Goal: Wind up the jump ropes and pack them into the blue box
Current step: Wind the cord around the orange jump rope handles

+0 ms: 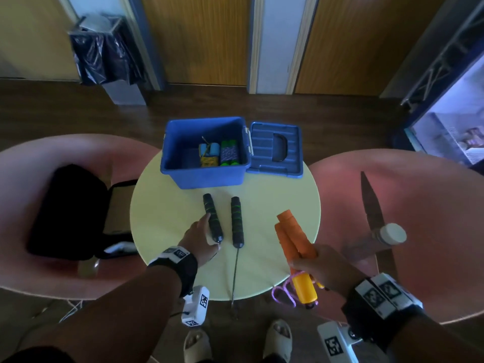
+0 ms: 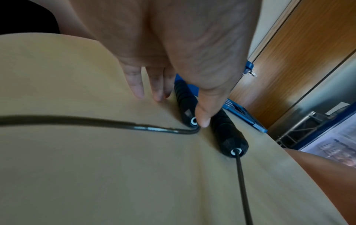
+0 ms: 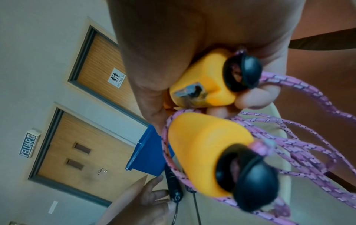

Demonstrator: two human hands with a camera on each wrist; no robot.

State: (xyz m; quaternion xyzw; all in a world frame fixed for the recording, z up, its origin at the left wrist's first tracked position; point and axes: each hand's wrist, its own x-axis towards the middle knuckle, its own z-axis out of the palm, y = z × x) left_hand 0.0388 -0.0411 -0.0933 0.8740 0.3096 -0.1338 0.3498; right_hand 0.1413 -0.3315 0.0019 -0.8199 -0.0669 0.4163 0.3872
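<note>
The open blue box [image 1: 183, 176] stands at the far side of the round yellow table [image 1: 262, 258]; two wound ropes lie inside, one with blue handles [image 1: 208, 150], one with green [image 1: 229, 152]. Two black handles with green stripes [image 1: 212, 218] [image 1: 237, 221] lie side by side in front of the box, their black cord [image 2: 96, 121] trailing off the table's near edge. My left hand [image 1: 203, 235] rests at the left handle [image 2: 184, 99], fingers straight on one side, thumb on the other. My right hand [image 1: 322, 265] grips a pair of orange handles [image 1: 293, 237] with pink rope [image 3: 298, 146] hanging in loops.
The blue lid [image 1: 275, 150] lies right of the box. A pink chair on the left holds an open black bag [image 1: 65, 213]; the pink chair on the right holds a white-capped bottle [image 1: 390, 234]. A lined bin [image 1: 104, 53] stands by the far wall.
</note>
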